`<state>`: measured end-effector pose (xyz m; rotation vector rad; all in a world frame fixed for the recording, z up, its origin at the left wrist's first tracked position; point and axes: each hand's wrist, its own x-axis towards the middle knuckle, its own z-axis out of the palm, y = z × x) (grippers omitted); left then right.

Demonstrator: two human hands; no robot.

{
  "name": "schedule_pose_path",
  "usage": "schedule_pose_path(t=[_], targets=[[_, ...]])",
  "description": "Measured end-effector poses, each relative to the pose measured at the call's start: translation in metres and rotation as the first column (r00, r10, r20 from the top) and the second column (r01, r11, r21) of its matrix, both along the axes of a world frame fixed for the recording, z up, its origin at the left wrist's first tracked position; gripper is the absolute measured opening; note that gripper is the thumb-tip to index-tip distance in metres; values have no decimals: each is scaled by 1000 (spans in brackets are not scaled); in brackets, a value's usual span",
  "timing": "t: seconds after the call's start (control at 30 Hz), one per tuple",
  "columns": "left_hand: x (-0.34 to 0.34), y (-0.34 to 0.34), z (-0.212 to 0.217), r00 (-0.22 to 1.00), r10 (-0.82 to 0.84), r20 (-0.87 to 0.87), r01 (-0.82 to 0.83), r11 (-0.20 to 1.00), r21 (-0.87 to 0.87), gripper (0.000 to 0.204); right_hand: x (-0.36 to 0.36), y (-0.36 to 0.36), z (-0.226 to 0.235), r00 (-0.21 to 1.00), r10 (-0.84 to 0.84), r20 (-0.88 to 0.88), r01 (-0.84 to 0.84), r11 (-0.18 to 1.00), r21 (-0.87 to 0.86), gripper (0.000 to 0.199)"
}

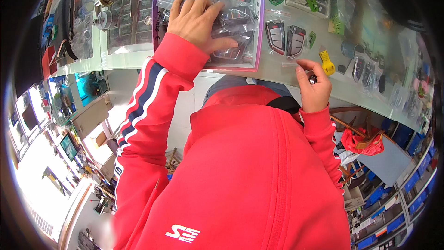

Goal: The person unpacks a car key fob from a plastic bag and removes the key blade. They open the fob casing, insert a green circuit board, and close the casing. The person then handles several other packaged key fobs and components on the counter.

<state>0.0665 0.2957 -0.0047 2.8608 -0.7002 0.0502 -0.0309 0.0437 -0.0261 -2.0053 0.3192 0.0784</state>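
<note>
Nearest: your right hand (313,88) at the desk (268,71) edge, fingers (306,68) pinching a small dark metal-tipped part, too small to identify.

Beyond it: two car key fob shells (285,38), bagged, lying side by side untouched; a yellow tool (327,62) just right of them.

Farther left: your left hand (196,21), fingers spread flat on a heap of bagged key fobs (229,16) in a purple-edged tray (257,41).

Progress, by judgement: sorting early; one part picked, heap unsorted.

Bagged key fobs (231,16) in a tray (257,41) on the counter (273,71), two loose fobs (286,39) just right of it.
</note>
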Motion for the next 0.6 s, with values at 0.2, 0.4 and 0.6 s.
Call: schedule_pose_path(t=[0.2, 0.4, 0.6], targets=[[7, 1, 1, 996, 78, 51, -66, 976, -209, 31, -1, -3, 0, 999, -12, -34, 13, 1000, 23, 14], [16, 31, 32, 945, 326, 5, -257, 756, -602, 18, -1, -6, 0, 999, -27, -23, 28, 998, 52, 15], [-1, 33, 36, 994, -44, 103, 66, 974, -215, 28, 2, -9, 0, 1000, -5, -28, 7, 999, 51, 15]])
